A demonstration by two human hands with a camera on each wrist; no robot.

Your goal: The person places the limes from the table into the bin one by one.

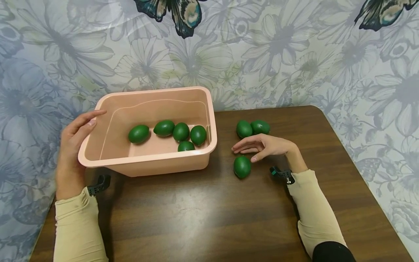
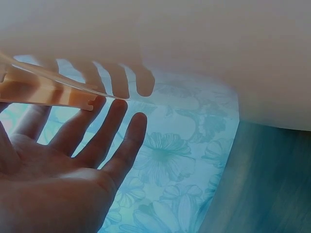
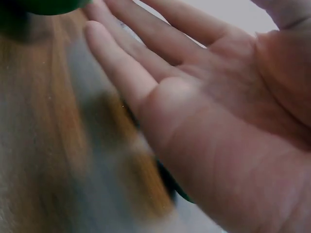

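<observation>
A pale pink plastic tub stands at the left of the table, with several green limes inside. My left hand holds its left rim, thumb over the edge. In the left wrist view, the long fingers stretch under the rim against the outer wall. To the right of the tub, my right hand hovers with loosely bent fingers beside a single lime. Its thumb tip is close to that lime; contact cannot be told. In the right wrist view the palm holds nothing.
Two more limes lie together behind my right hand on the brown wooden table. A floral-patterned covering with butterflies rises behind the table and shows along both its sides.
</observation>
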